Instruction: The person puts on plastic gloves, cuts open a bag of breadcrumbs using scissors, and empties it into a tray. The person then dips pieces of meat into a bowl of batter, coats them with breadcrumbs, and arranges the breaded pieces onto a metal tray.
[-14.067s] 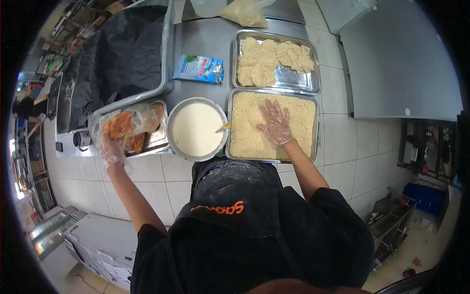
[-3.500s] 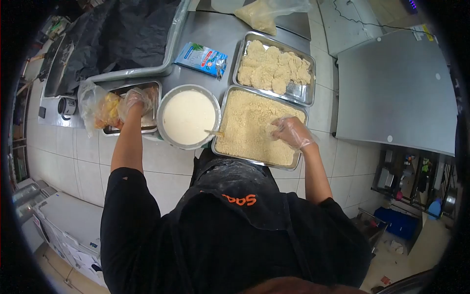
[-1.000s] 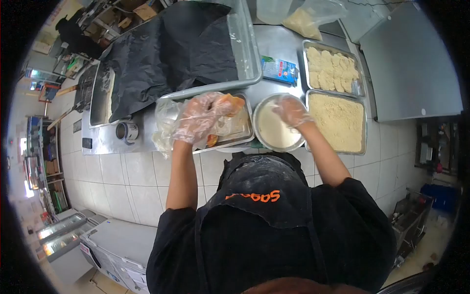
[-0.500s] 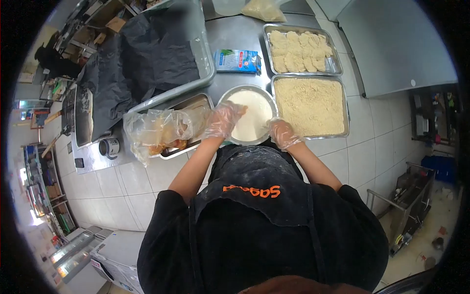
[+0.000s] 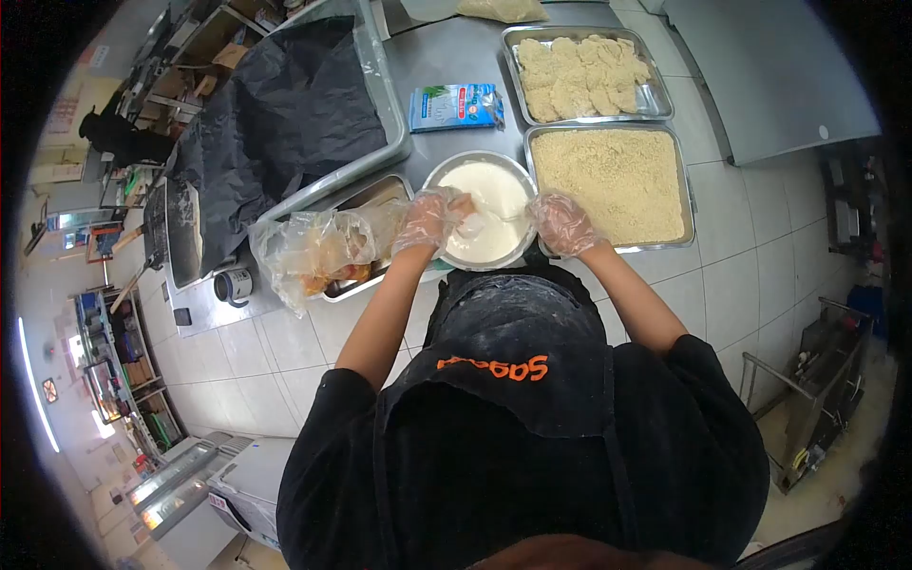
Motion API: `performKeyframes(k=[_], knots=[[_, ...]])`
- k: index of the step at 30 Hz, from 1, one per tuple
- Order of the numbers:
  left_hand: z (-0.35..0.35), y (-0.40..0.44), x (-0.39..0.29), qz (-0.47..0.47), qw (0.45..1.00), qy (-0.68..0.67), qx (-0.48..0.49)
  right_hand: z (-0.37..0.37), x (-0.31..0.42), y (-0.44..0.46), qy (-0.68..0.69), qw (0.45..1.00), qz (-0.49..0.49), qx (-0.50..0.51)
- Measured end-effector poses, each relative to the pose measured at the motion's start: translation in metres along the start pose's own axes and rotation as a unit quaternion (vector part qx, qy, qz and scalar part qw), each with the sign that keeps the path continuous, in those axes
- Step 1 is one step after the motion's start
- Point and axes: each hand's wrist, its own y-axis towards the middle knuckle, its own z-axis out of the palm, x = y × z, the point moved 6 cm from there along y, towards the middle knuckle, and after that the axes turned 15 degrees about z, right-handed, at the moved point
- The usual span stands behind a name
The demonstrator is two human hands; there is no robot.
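Observation:
A round metal bowl (image 5: pixel 440 249) of white batter (image 5: pixel 484 185) stands in front of me at the table's edge. My left hand (image 5: pixel 423 223), in a clear plastic glove, is over the bowl's left side. Its fingers are closed on a piece of meat (image 5: pixel 463 205), partly coated white and touching the batter. My right hand (image 5: pixel 567 226), gloved too, has its fingers closed on the bowl's right rim. Left of the bowl, a clear plastic bag (image 5: pixel 318 249) with orange-brown pieces lies over a metal tray (image 5: pixel 394 189).
A tray of pale crumbs (image 5: pixel 613 185) sits right of the bowl, with a tray of breaded pieces (image 5: pixel 581 78) behind it. A blue packet (image 5: pixel 457 107) lies beyond the bowl. The grey tub (image 5: pixel 392 142) with black sheeting (image 5: pixel 285 104) stands back left. A mug (image 5: pixel 232 286) is far left.
My left hand has drawn slightly left over the bowl with the piece of meat, which now shows white batter on it. My right hand stays at the rim. The view has shifted a little.

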Motion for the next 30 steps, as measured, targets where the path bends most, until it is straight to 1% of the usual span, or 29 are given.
performKeyframes(k=[1, 3, 4, 6, 7, 9, 10, 12, 13, 15, 16, 17, 18, 19, 20, 21, 22, 23, 24, 25, 26, 28, 29, 30], knots=[[0.005, -0.002, 0.001, 0.001, 1.000, 0.002, 0.001, -0.002, 0.000, -0.002, 0.002, 1.000, 0.000, -0.001], [0.013, -0.016, -0.004, 0.042, 0.992, -0.100, -0.070, -0.005, -0.002, -0.009, 0.022, 0.999, 0.040, 0.022], [0.028, -0.021, -0.001, 0.043, 0.992, -0.099, -0.068, -0.002, -0.005, -0.010, 0.024, 0.999, 0.042, 0.022], [0.056, -0.030, 0.005, 0.060, 0.997, -0.037, -0.038, 0.006, -0.010, -0.013, 0.054, 0.998, 0.041, 0.004], [0.057, -0.031, 0.005, 0.061, 0.997, -0.036, -0.037, 0.005, -0.007, -0.014, 0.056, 0.998, 0.042, 0.003], [0.061, -0.031, 0.008, 0.020, 0.992, -0.118, -0.043, 0.008, -0.004, -0.018, 0.075, 0.993, 0.089, 0.026], [0.060, -0.030, 0.005, 0.020, 0.992, -0.117, -0.044, 0.008, 0.001, -0.020, 0.075, 0.993, 0.089, 0.025], [0.054, -0.026, 0.003, 0.014, 0.991, -0.110, -0.070, 0.003, 0.016, -0.027, 0.108, 0.994, 0.020, -0.022], [0.049, -0.024, 0.002, 0.015, 0.991, -0.110, -0.070, 0.002, 0.020, -0.028, 0.107, 0.994, 0.021, -0.024], [0.041, -0.020, 0.004, -0.010, 0.994, -0.098, -0.048, -0.010, 0.041, -0.039, 0.014, 0.983, -0.118, -0.139], [0.038, -0.020, 0.003, -0.005, 0.994, -0.098, -0.048, -0.015, 0.048, -0.042, 0.029, 0.979, -0.121, -0.161], [0.033, -0.021, 0.004, -0.016, 0.999, 0.004, -0.037, -0.010, 0.047, -0.042, 0.023, 0.979, -0.115, -0.167], [0.029, -0.018, 0.002, -0.018, 0.994, 0.104, -0.030, 0.004, 0.043, -0.042, -0.007, 0.977, -0.147, -0.157], [0.049, -0.017, 0.020, 0.024, 0.987, 0.130, -0.087, 0.014, 0.034, -0.044, -0.046, 0.973, -0.171, -0.149], [0.070, -0.012, 0.039, 0.075, 0.974, 0.150, -0.150, 0.019, 0.028, -0.044, -0.066, 0.972, -0.175, -0.144], [0.045, -0.019, 0.019, 0.172, 0.961, 0.064, -0.207, 0.024, 0.028, -0.044, -0.065, 0.973, -0.173, -0.140], [0.052, -0.013, 0.020, 0.196, 0.962, 0.123, -0.146, 0.025, 0.026, -0.043, -0.060, 0.975, -0.165, -0.138], [0.039, -0.014, 0.017, 0.199, 0.971, -0.019, -0.130, 0.025, 0.025, -0.038, -0.057, 0.977, -0.155, -0.136], [0.041, -0.008, 0.019, 0.110, 0.986, -0.111, -0.053, 0.025, 0.023, -0.033, -0.051, 0.978, -0.146, -0.137], [0.042, -0.005, 0.020, 0.209, 0.975, -0.014, -0.070, 0.023, 0.022, -0.027, -0.036, 0.979, -0.138, -0.145], [0.042, -0.006, 0.020, 0.298, 0.945, 0.090, -0.105, 0.018, 0.016, -0.023, -0.016, 0.978, -0.129, -0.162], [0.076, 0.010, 0.061, 0.265, 0.958, 0.077, -0.081, 0.000, 0.005, -0.022, 0.023, 0.969, -0.120, -0.216], [0.040, 0.002, 0.030, 0.292, 0.947, 0.073, -0.113, -0.014, 0.012, -0.017, -0.021, 0.990, -0.042, -0.131], [0.028, -0.002, 0.015, 0.249, 0.961, 0.091, -0.084, -0.024, 0.026, -0.017, -0.059, 0.997, 0.032, -0.042]])
